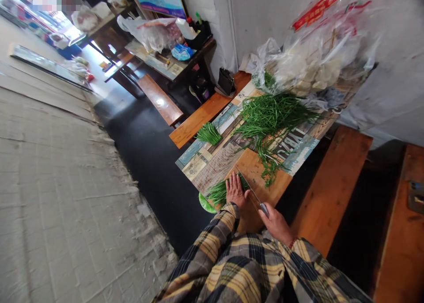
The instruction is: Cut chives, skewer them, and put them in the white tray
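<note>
My left hand (235, 191) lies flat, fingers stretched, on a bunch of green chives (221, 192) at the left side of a wooden cutting board (280, 177). In my right hand (277, 223) is the grey handle of a knife (254, 193). Its blade points away from me across the board, close beside my left hand and the end of the bunch. Loose trimmed bits of chive (270, 172) lie at the board's far right. Under the bunch, past the board's left edge, part of a green round rim (206, 203) shows; the rest is hidden.
A large pile of chives (274, 113) covers the table's (218, 157) far part, with a smaller bundle (209, 134) at its left edge. Plastic bags (311, 64) stand against the wall. Wooden benches (334, 183) flank the table. Another table (172, 69) holds bags and a box.
</note>
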Action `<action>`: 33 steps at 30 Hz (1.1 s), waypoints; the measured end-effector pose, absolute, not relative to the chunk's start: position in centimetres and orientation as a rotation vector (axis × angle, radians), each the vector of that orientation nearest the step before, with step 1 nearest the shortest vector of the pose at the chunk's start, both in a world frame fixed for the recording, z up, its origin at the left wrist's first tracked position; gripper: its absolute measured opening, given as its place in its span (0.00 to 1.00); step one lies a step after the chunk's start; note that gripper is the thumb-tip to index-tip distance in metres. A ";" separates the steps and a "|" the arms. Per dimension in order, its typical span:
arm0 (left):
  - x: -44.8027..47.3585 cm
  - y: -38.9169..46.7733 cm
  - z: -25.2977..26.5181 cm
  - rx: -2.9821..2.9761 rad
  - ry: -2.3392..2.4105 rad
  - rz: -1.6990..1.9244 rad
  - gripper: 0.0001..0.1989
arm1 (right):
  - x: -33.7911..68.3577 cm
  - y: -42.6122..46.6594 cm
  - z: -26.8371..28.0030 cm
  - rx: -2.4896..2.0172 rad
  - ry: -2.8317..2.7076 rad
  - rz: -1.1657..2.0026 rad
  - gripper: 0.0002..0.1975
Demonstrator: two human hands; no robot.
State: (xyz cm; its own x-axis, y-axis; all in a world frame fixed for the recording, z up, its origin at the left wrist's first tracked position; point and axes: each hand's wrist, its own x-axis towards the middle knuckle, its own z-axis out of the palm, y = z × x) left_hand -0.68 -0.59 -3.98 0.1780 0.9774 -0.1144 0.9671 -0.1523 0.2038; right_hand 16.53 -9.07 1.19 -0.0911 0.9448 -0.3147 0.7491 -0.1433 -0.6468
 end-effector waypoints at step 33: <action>-0.5 0.3 -3.5 2.211 1.825 -0.045 0.33 | 15.1 -9.0 3.1 -1.972 -1.996 0.994 0.14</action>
